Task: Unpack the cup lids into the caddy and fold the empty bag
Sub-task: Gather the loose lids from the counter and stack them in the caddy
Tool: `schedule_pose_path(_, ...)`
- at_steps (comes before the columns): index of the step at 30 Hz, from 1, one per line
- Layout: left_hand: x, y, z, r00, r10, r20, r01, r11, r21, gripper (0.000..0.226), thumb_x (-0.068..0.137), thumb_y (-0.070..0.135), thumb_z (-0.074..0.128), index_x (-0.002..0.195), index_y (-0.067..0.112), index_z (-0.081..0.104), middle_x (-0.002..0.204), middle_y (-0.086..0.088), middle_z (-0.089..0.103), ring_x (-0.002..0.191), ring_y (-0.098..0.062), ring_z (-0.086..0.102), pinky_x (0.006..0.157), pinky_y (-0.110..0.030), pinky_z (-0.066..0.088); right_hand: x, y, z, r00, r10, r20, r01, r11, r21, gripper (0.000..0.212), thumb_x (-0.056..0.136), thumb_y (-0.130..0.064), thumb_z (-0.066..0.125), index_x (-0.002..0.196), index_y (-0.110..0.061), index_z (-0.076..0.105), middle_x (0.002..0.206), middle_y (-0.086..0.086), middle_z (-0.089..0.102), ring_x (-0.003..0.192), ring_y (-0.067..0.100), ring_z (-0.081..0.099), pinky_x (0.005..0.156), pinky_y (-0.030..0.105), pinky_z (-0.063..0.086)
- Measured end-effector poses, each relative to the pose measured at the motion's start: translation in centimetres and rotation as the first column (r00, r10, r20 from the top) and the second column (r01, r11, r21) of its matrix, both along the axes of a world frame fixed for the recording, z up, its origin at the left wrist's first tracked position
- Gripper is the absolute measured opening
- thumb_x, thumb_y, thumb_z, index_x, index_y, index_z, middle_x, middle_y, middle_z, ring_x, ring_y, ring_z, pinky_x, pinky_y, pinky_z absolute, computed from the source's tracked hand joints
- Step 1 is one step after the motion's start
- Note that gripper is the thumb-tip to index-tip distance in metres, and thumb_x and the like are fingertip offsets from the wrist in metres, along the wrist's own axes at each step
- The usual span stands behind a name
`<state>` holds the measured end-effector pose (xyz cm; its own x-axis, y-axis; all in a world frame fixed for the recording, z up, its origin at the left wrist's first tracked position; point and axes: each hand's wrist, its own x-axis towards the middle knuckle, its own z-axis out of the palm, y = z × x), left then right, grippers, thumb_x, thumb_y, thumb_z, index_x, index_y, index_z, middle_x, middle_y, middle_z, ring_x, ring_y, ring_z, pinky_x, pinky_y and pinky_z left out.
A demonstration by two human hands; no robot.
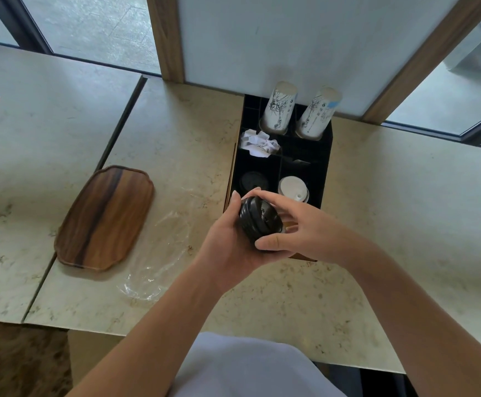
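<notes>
A stack of black cup lids (258,222) is held between both hands just in front of the black caddy (324,167). My left hand (228,245) cups the stack from below and the left. My right hand (305,227) grips it from the right, thumb on the near edge. In the caddy's near left compartment lies a black lid (253,181); white lids (293,189) fill the near right one. The empty clear plastic bag (159,253) lies flat on the counter to the left of my hands.
A wooden tray (104,217) rests on the counter left of the bag. Two upside-down stacks of paper cups (279,107) stand in the caddy's far compartments, crumpled white paper (258,143) in a middle one. A wall panel rises right behind the caddy.
</notes>
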<state>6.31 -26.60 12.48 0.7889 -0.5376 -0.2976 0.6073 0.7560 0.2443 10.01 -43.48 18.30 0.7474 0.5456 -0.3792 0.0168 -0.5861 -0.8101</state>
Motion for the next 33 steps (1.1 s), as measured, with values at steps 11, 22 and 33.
schedule_pose_path(11, 0.7, -1.0, -1.8, 1.000, -0.022, -0.004, 0.023, 0.985, 0.169, 0.051, 0.090, 0.047, 0.066, 0.136, 0.027, 0.059, 0.135, -0.014, 0.063, 0.121, -0.038, 0.064, 0.092, -0.061, 0.051, 0.0, 0.0, -2.6, 0.997, -0.058, 0.055, 0.060, 0.998, -0.028, 0.074, 0.071, -0.058, 0.082, 0.131, -0.068, 0.040, 0.125, -0.027, 0.061, 0.114, -0.001, 0.062, 0.097, 0.034, 0.055)
schedule_pose_path(22, 3.6, -3.2, -4.9, 0.990, 0.137, -0.045, -0.094, 0.851, 0.517, 0.057, 0.078, 0.032, 0.066, 0.132, 0.046, 0.056, 0.130, -0.006, 0.064, 0.108, -0.026, 0.071, 0.077, -0.045, 0.060, 4.0, 0.5, -7.9, 0.992, -0.115, 0.042, 0.120, 0.984, -0.131, 0.078, 0.062, -0.048, 0.078, 0.129, -0.059, 0.040, 0.117, -0.030, 0.055, 0.102, -0.009, 0.060, 0.069, 0.016, 0.058)
schedule_pose_path(33, 10.9, 0.1, -10.2, 0.904, -0.197, 0.380, -0.424, -0.287, 0.859, 0.045, 0.101, 0.019, 0.052, 0.145, 0.018, 0.042, 0.132, -0.003, 0.055, 0.110, -0.016, 0.056, 0.087, -0.026, 0.045, 15.4, 0.3, -10.8, 0.911, 0.218, 0.349, 0.009, 0.836, -0.548, 0.094, 0.077, -0.039, 0.076, 0.156, -0.026, 0.026, 0.151, 0.003, 0.036, 0.133, 0.031, 0.042, 0.101, 0.043, 0.046)
